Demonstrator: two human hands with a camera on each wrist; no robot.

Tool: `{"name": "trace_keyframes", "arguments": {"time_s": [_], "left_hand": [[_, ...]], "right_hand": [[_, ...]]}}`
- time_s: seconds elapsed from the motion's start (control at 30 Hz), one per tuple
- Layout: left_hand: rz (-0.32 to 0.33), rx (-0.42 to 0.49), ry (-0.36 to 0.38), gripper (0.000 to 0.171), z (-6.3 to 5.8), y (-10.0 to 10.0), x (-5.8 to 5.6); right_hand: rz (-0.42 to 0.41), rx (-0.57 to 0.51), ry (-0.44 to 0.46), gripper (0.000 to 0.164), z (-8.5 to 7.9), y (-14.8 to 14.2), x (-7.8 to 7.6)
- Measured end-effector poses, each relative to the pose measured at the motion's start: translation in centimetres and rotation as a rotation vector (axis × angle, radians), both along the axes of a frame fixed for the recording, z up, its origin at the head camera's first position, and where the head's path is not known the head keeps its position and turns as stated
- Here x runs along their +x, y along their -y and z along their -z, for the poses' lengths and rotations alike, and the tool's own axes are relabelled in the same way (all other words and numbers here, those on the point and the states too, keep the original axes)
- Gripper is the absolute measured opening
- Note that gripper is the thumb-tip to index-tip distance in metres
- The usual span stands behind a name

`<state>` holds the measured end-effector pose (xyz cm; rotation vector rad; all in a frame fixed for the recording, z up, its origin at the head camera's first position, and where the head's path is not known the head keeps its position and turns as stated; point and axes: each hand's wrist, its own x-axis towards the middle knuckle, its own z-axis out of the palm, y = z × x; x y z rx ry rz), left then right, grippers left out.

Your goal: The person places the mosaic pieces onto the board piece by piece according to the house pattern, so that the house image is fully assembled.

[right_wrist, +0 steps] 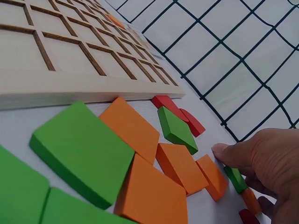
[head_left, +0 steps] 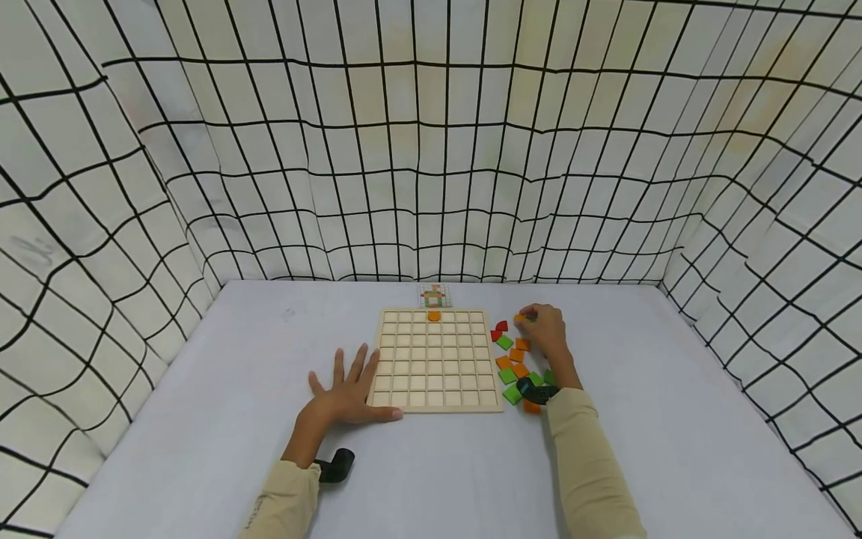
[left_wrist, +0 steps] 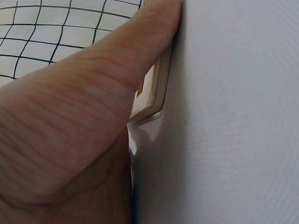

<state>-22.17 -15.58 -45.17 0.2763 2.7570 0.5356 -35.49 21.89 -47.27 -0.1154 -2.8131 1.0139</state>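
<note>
Left hand [head_left: 343, 400] lies spread around the near-left corner of the wooden board [head_left: 438, 409]; right hand [head_left: 548, 329], grip unclear, is at a green tile [right_wrist: 235, 179], tabletop [head_left: 640, 389] stretching rightward.

The left hand [head_left: 345, 400] lies spread against the wooden board [head_left: 435, 367], the right hand [head_left: 548, 329] by coloured tiles [head_left: 515, 355].

Head view: print on card [head_left: 435, 296] too small to read, orange tile [head_left: 532, 409] partly behind black wrist camera [head_left: 539, 393]; left wrist: board [left_wrist: 162, 84] mostly behind left hand [left_wrist: 74, 121]; right wrist: right hand [right_wrist: 278, 168] cut by right edge, grip unclear.
</note>
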Motion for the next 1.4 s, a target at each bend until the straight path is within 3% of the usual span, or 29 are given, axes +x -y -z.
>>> {"name": "trace_keyframes", "arguments": {"time_s": [0.27,0.77,1.4], "left_hand": [[-0.001,0.000,0.003,0.122,0.10,-0.11,-0.12],[-0.002,0.015,0.001,0.122,0.20,0.06,-0.03],[-0.002,0.007,-0.006,0.121,0.18,0.11,0.08]], "right_hand": [[-0.005,0.058,-0.025,0.026,-0.05,0.03,0.07],[-0.030,0.071,0.019,0.035,-0.39,0.13,0.10],[-0.111,0.118,0.008,0.035,-0.42,0.20,0.15]]}}
